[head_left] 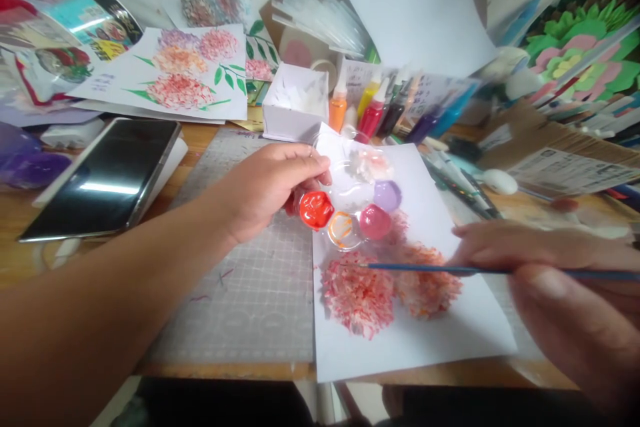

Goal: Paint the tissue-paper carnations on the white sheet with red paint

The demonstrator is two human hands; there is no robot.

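Note:
My left hand (280, 180) grips the left rim of a clear round paint palette (345, 195), held over a white sheet of paper (465, 320). Its wells hold red paint (316, 209), pink paint (375, 221), lilac paint (387, 195) and an orange-streaked well (342, 229). A thin blue paintbrush (415, 268) is between the fingers of my right hand (560, 280), its tip pointing left over a red textured flower (360, 293). Right of that flower lies an orange one (430, 280). A pinkish flower behind them is partly hidden by the palette.
A grey cutting mat (230, 307) lies under the paper. A phone (105, 177) rests at left, near a painted flower sheet (185, 73). Behind stand a small white box (295, 103) and several paint bottles, one orange (338, 107). A cardboard box (550, 147) is at right.

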